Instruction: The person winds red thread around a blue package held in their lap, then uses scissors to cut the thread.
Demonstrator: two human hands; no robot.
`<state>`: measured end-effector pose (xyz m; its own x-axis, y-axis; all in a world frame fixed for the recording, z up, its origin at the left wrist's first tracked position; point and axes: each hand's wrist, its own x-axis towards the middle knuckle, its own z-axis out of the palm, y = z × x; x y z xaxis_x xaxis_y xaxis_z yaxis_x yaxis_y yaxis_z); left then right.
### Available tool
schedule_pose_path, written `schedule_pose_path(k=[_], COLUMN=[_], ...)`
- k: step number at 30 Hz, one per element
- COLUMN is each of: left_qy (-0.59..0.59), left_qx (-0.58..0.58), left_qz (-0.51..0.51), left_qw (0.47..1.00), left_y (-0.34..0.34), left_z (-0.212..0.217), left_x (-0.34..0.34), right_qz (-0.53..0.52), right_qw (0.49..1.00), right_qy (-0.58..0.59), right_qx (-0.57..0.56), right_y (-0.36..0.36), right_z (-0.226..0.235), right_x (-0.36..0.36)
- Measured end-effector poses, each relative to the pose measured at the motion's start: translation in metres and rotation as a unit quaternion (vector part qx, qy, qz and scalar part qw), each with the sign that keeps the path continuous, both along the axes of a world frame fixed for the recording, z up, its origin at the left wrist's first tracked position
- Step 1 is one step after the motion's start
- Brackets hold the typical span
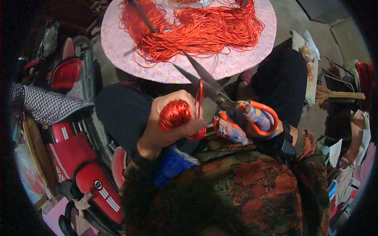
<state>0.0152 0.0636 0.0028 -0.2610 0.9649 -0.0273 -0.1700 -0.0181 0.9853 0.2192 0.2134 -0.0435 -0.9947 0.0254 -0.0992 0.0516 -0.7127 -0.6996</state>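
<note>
My left hand is closed round a bundle of shiny red cord, held above my lap. A thin doubled strand of the cord stands up from that hand. My right hand grips large scissors by their orange handles. Patterned cloth is wrapped about the fingers or handles; which of them it covers I cannot tell. The blades are spread, pointing up and left, and the upright strand is by them. Beyond the blades, a large heap of loose red cord lies on a round pink table.
Below my left wrist is a blue object of unclear kind. A red ride-on vehicle or scooter stands at left, with a checked cloth nearby. A dark rod crosses the table. At right are a straw broom and piled papers.
</note>
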Motion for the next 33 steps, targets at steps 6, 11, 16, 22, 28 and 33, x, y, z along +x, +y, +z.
schedule_pose_path(k=[6, 11, 16, 22, 28, 33], left_qy=[0.027, 0.093, -0.064, -0.046, -0.012, -0.098], left_qx=[-0.052, -0.082, -0.083, -0.111, -0.127, -0.153], left_qz=[0.014, 0.014, 0.078, 0.085, 0.091, 0.096], left_qw=[0.998, 0.992, 0.991, 0.989, 0.988, 0.979], left_y=[0.003, 0.0, -0.004, 0.013, 0.018, 0.02], left_z=[-0.002, 0.001, -0.002, 0.007, 0.006, 0.001], left_x=[0.003, 0.005, 0.016, 0.027, 0.028, 0.026], right_qz=[-0.025, -0.19, -0.454, -0.334, -0.425, -0.235], right_qw=[0.998, 0.968, 0.718, 0.438, 0.683, 0.43], right_qy=[0.036, 0.061, -0.186, -0.484, -0.384, -0.439], right_qx=[-0.035, 0.154, 0.493, 0.68, 0.453, 0.753], right_y=[-0.005, 0.045, 0.166, 0.213, 0.244, 0.254], right_z=[0.015, 0.043, 0.027, -0.059, -0.124, -0.077], right_x=[-0.012, -0.007, 0.084, 0.184, 0.243, 0.235])
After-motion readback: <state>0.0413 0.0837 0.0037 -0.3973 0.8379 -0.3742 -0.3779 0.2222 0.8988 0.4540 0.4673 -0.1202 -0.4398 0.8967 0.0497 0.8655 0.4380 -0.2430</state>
